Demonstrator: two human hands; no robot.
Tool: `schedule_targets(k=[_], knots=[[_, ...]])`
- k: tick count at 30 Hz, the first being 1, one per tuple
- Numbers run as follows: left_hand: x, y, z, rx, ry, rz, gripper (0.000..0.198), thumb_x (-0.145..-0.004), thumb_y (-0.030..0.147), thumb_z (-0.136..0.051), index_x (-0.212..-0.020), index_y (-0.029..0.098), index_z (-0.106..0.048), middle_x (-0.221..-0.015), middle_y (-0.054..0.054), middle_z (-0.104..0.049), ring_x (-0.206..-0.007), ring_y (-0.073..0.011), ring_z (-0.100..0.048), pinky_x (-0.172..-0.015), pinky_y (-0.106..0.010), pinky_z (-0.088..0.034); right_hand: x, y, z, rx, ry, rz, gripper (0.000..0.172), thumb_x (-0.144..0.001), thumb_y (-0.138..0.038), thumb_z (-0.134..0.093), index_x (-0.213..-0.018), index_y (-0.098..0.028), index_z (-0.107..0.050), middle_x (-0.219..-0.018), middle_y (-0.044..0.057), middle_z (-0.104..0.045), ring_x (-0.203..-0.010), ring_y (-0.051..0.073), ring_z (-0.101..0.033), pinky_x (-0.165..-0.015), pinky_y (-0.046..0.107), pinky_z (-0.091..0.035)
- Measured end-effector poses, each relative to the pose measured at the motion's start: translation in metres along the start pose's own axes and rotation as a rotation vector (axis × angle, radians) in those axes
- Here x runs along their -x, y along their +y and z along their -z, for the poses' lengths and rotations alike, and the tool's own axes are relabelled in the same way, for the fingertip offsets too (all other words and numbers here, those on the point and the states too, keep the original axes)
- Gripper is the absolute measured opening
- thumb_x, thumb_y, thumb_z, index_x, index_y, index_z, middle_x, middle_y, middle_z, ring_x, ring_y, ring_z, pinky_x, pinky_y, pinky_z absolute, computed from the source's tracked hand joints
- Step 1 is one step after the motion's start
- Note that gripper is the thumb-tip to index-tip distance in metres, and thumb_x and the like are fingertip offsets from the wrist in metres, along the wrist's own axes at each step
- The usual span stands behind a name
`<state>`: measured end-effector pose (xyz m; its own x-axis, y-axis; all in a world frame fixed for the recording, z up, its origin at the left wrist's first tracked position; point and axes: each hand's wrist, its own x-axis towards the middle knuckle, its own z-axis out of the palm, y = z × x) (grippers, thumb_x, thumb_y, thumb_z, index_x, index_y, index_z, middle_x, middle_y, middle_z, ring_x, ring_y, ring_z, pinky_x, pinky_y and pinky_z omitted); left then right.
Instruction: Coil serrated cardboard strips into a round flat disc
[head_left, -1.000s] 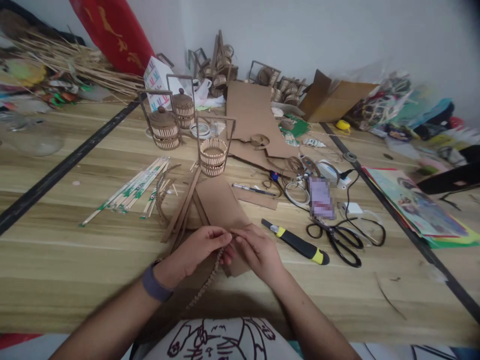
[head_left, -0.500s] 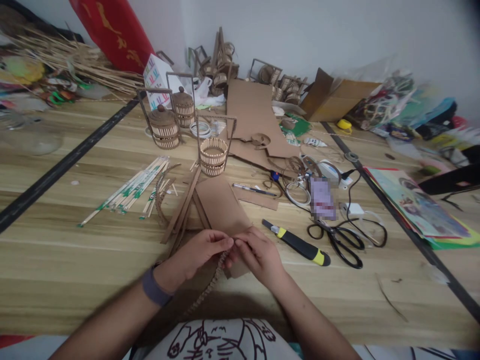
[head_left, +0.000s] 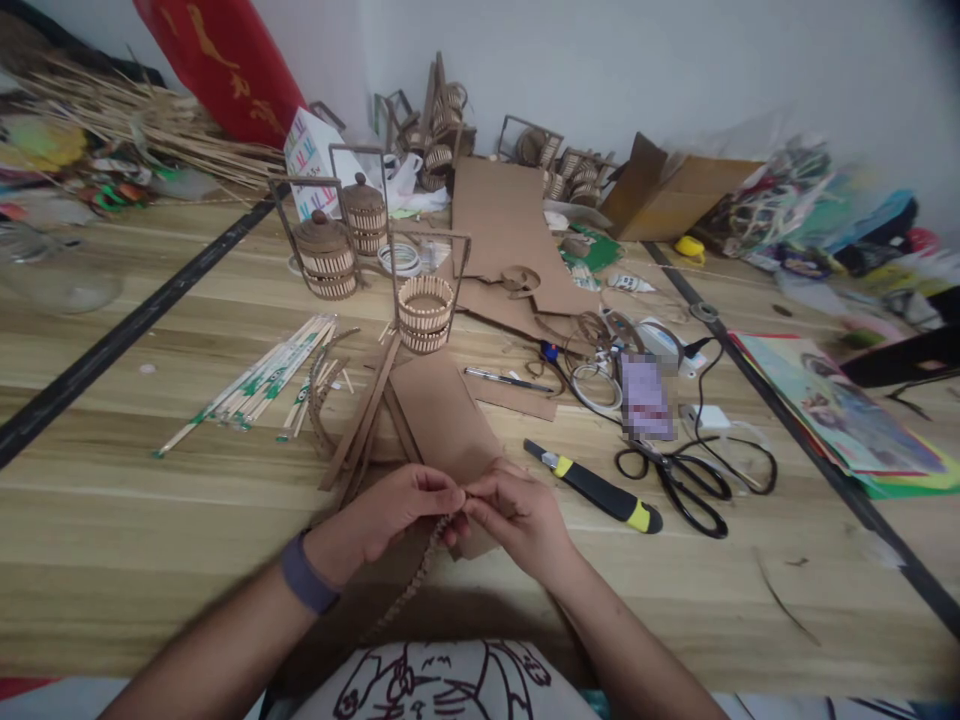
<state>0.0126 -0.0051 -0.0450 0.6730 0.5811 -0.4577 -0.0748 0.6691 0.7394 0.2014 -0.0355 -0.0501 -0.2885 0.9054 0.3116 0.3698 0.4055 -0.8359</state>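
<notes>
My left hand (head_left: 409,508) and my right hand (head_left: 519,512) meet fingertip to fingertip near the table's front edge. Both pinch the end of a narrow, crinkled cardboard strip (head_left: 417,580), whose length hangs down toward my shirt. Fingers cover the pinched end. Beneath and beyond my hands lies a flat cardboard piece (head_left: 446,405), with several plain cardboard strips (head_left: 367,415) along its left side. A yellow-and-black utility knife (head_left: 600,490) rests right of my right hand, its blade end pointing up-left. Farther off stands a small slatted bucket (head_left: 425,312) with a tall handle.
Bundles of wrapped sticks (head_left: 259,375) lie to the left. Black-handled scissors (head_left: 682,485), cables and a phone (head_left: 646,397) are at the right. A pen (head_left: 508,380) lies ahead. Lidded buckets (head_left: 326,258), a large cardboard sheet (head_left: 499,200) and an open box (head_left: 675,190) stand farther back.
My fingertips have shifted slightly down, still pinching the strip. My right hand's fingers have turned a little around its end. The other things stay where they were.
</notes>
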Motion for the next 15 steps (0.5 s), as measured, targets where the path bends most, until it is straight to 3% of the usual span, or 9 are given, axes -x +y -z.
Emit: schedule_targets(k=[7,15], knots=[[-0.0013,0.0003,0.0012,-0.023,-0.03,0.027,0.047,-0.056,0.053,-0.088,-0.065,0.012,-0.068,-0.061,-0.004,-0.068,-0.054,-0.0124,-0.055,-0.058,-0.026,-0.042,0.0008,-0.0027,-0.0029,-0.132,-0.033,-0.066,0.032,-0.091,-0.045,-0.068,-0.072,-0.02,-0.068,-0.065,-0.001,-0.06,-0.059,0.012,-0.056,-0.052,0.022,-0.043],[0.0022,0.0049,-0.0039,-0.075,0.04,-0.062,0.045,-0.057,0.052,-0.087,-0.068,0.012,-0.068,-0.059,0.0,-0.063,-0.057,-0.0131,-0.056,-0.058,-0.026,-0.042,-0.0006,-0.0018,-0.0007,-0.019,0.015,0.008,0.026,-0.092,-0.038,-0.067,-0.074,-0.02,-0.068,-0.066,-0.001,-0.057,-0.059,0.013,-0.056,-0.052,0.022,-0.043]])
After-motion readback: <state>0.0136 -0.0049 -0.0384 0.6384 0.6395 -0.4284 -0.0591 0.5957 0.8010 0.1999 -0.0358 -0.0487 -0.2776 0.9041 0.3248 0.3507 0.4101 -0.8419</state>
